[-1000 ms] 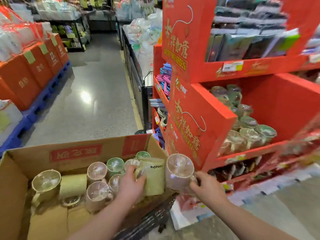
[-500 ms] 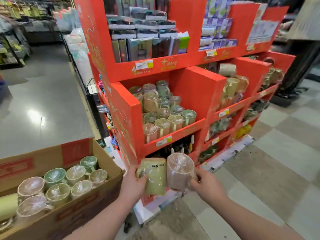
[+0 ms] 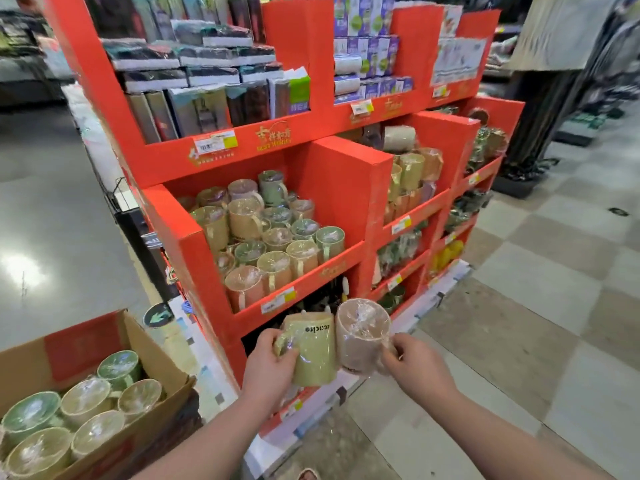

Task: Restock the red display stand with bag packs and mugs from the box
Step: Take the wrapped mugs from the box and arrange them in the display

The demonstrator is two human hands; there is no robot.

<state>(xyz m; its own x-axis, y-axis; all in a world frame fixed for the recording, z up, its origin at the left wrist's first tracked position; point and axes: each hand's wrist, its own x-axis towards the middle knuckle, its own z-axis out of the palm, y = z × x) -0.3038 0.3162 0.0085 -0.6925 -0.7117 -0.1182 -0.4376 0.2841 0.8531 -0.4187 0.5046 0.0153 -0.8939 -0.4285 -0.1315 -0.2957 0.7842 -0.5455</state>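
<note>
My left hand grips a yellow-green wrapped mug by its handle side. My right hand holds a beige wrapped mug beside it. Both mugs hang in front of the lower front edge of the red display stand. Just above them, the stand's middle shelf is packed with several wrapped mugs. Bag packs fill the top shelf. The cardboard box at lower left holds several more wrapped mugs.
A second shelf column to the right holds more mugs and small boxes. Checkered floor tiles stretch to the right. A person in dark trousers stands at the far right. Grey aisle floor lies to the left.
Both hands lifted their mugs out of the box and carried them right and up to the stand's front. The view swung from the box to the stand.
</note>
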